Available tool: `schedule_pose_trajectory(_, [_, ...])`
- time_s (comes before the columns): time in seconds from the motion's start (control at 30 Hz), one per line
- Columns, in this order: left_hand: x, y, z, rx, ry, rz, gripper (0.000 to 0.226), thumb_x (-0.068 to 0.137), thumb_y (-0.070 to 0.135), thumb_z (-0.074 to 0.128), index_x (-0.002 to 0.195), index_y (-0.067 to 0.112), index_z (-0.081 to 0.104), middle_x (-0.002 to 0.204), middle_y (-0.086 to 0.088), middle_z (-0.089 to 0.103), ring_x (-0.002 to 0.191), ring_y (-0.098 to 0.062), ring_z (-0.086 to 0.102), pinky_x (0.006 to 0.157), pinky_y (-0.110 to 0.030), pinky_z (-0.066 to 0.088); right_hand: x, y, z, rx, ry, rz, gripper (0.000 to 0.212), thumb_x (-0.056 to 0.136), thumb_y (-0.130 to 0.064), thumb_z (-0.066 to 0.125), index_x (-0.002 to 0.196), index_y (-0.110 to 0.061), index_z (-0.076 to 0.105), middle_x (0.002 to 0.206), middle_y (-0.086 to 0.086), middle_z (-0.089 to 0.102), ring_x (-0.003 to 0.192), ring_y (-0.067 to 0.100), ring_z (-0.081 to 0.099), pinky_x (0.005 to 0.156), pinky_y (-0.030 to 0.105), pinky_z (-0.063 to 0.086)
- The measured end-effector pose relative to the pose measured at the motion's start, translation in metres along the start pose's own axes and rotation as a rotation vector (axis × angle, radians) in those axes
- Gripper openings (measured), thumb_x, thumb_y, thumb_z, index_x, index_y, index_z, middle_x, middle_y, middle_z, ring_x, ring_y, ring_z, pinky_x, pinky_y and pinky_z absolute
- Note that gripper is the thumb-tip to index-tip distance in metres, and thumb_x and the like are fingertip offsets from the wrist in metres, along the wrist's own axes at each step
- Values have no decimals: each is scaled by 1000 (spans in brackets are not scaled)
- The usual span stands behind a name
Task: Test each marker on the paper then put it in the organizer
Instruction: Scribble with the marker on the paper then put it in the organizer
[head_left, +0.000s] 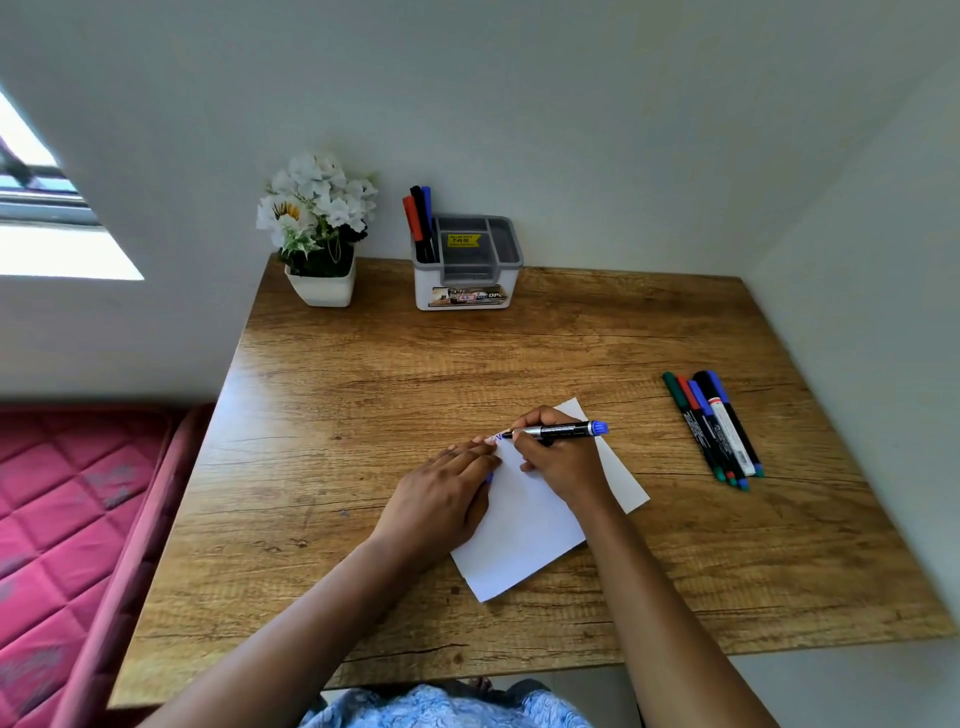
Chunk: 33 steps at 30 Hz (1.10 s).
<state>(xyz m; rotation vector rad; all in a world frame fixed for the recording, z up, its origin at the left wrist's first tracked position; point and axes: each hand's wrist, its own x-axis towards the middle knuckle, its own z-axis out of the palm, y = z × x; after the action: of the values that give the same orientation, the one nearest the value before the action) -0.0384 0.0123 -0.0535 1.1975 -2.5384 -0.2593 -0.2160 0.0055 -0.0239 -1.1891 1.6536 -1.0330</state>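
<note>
A white sheet of paper (524, 525) lies on the wooden table (363, 395). My right hand (558, 457) grips a blue marker (563, 431) with its tip touching the paper's far left corner, where small coloured marks show. My left hand (441, 499) lies flat on the paper's left edge, a small blue piece, perhaps the cap, peeking out under its fingers. Several markers (714, 423), green, red, blue and black, lie side by side at the right. The white and grey organizer (467, 265) stands at the back with three markers (420, 221) upright in its left compartment.
A white pot of artificial flowers (319, 234) stands at the table's back left, beside the organizer. White walls close the back and right sides. A red quilted mattress (72, 509) lies to the left of the table.
</note>
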Motion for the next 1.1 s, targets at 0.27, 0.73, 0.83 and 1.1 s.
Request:
schedule_pose_trajectory(0.27, [0, 0, 0, -7, -13, -4, 42, 91, 36, 36, 117, 17, 64, 126, -1, 63, 114, -18, 60, 85, -30, 52, 2, 3, 0, -30, 7, 3, 5, 84, -9, 66, 82, -13, 65, 74, 0, 64, 67, 11, 62, 51, 16, 52])
schedule_pose_trajectory(0.73, [-1, 0, -1, -6, -13, -14, 41, 90, 36, 38, 117, 18, 64, 123, 0, 64, 111, -18, 62, 83, -29, 53, 3, 3, 1, -17, 22, 7, 8, 85, -7, 64, 80, -13, 64, 75, 0, 64, 67, 12, 62, 49, 15, 50])
schedule_pose_trajectory(0.83, [0, 0, -1, -10, -18, -13, 43, 90, 36, 38, 119, 18, 63, 124, -1, 64, 112, -19, 62, 85, -29, 52, 3, 3, 1, 14, 35, 2, 5, 86, -6, 64, 83, -11, 65, 78, -1, 65, 69, 12, 63, 50, 14, 50])
schedule_pose_trajectory(1.1, [-1, 0, -1, -30, -20, -15, 41, 91, 35, 39, 120, 17, 63, 126, -1, 62, 115, -20, 60, 86, -31, 52, 3, 3, 3, -5, 56, 13, 5, 86, -7, 64, 83, -11, 64, 78, -2, 65, 70, 10, 63, 51, 15, 52])
